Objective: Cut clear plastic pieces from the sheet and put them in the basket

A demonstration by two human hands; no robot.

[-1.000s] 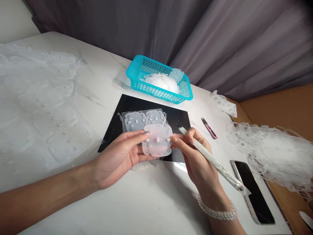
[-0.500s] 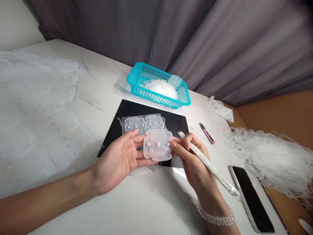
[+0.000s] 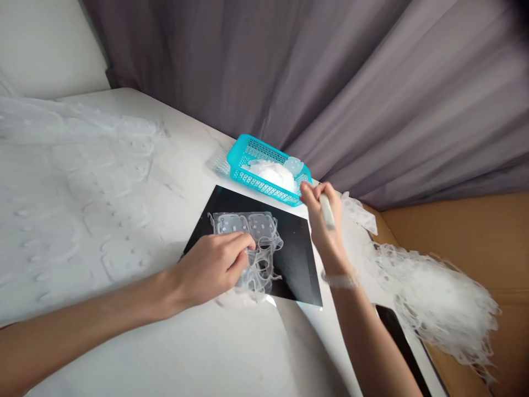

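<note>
My left hand (image 3: 215,267) rests over a translucent moulded plastic sheet (image 3: 262,223), its fingers curled and pinching near the sheet's middle. Two rounded-square pieces show in the sheet's far part; the near part is a tangle of cut-out frames. Under it lies a black board (image 3: 295,270). Up by the right end of a turquoise basket (image 3: 264,191), my right hand (image 3: 325,226) is closed round a slim white pen-like tool (image 3: 328,212), whose tip is hidden. Whether those fingertips also hold a plastic piece cannot be made out. White plastic pieces (image 3: 276,175) are heaped in the basket.
Large translucent plastic sheets (image 3: 74,220) cover the table's left side. A pile of plastic scraps (image 3: 446,303) hangs at the right edge, near a phone (image 3: 403,342) partly behind my right forearm. A small translucent scrap (image 3: 359,214) lies behind my right hand. A grey curtain (image 3: 231,71) hangs behind.
The plastic piece held between both hands is no longer visible there. My right hand has moved up and away to the basket with the tool; my left hand has turned down onto the sheet.
</note>
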